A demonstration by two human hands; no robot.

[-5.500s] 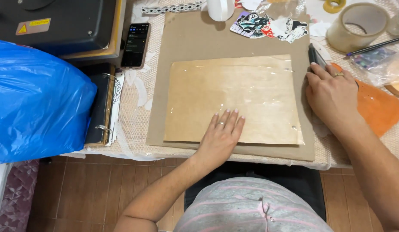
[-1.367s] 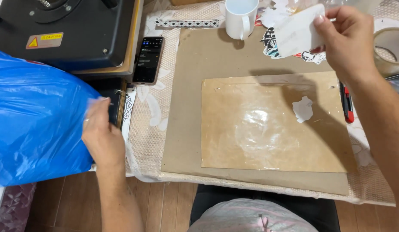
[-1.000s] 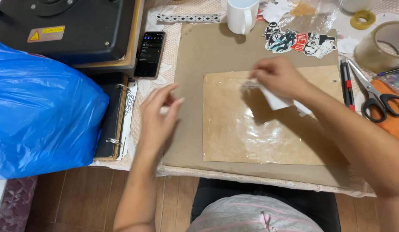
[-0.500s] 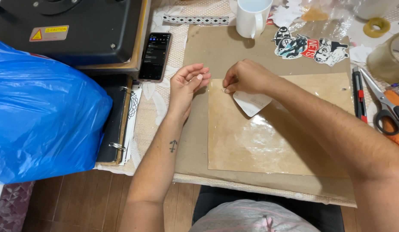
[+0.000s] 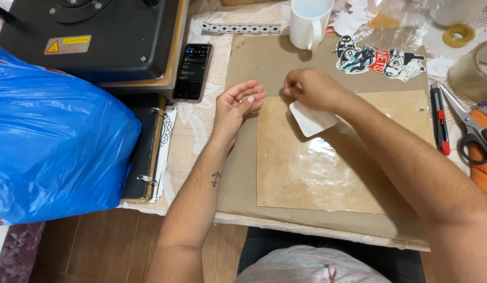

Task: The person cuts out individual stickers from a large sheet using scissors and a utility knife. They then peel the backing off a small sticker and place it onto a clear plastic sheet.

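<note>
My right hand (image 5: 311, 88) pinches a small white paper piece (image 5: 312, 118) at its top edge, over the upper left corner of a glossy tan sheet (image 5: 338, 167). That sheet lies on a larger brown cardboard (image 5: 254, 57). My left hand (image 5: 234, 106) rests palm up with loosely curled fingers on the cardboard's left edge, a few centimetres from my right hand, holding nothing.
A white mug (image 5: 308, 22) and printed stickers (image 5: 379, 58) lie at the back. A phone (image 5: 192, 72), a black press machine (image 5: 91, 36), a binder (image 5: 145, 152) and a blue plastic bag (image 5: 52, 136) sit left. A red-black cutter (image 5: 439, 118), scissors (image 5: 471, 128) and tape rolls (image 5: 471, 63) sit right.
My right hand brought the white paper piece down from the upper right to the sheet's top left corner. My left hand came off the blue bag and now lies beside it.
</note>
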